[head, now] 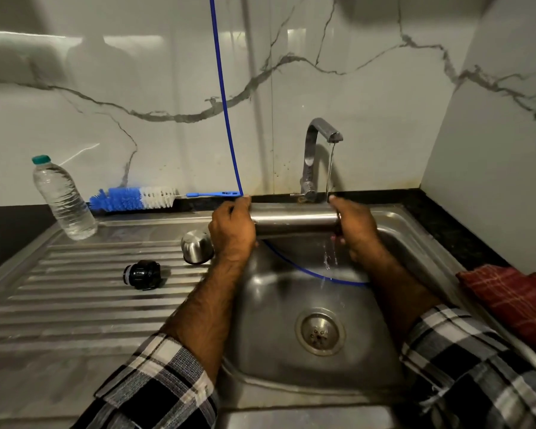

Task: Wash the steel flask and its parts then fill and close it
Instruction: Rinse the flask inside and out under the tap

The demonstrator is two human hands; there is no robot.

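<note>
The steel flask [294, 222] lies level over the sink basin [291, 351], held at both ends. My left hand [232, 230] grips its left end and my right hand [355, 227] grips its right end, under a thin stream from the tap [317, 150]. Water runs off below my right hand. The steel cup lid [196, 246] stands mouth down on the ribbed drainboard [75, 292], just left of my left hand. The black stopper [143, 274] lies on its side farther left on the drainboard.
A clear water bottle [64, 199] with a green cap stands at the drainboard's back left. A blue and white bottle brush [133, 198] lies along the back ledge. A blue tube [226, 119] hangs down into the basin. A red checked cloth [514, 297] lies at right.
</note>
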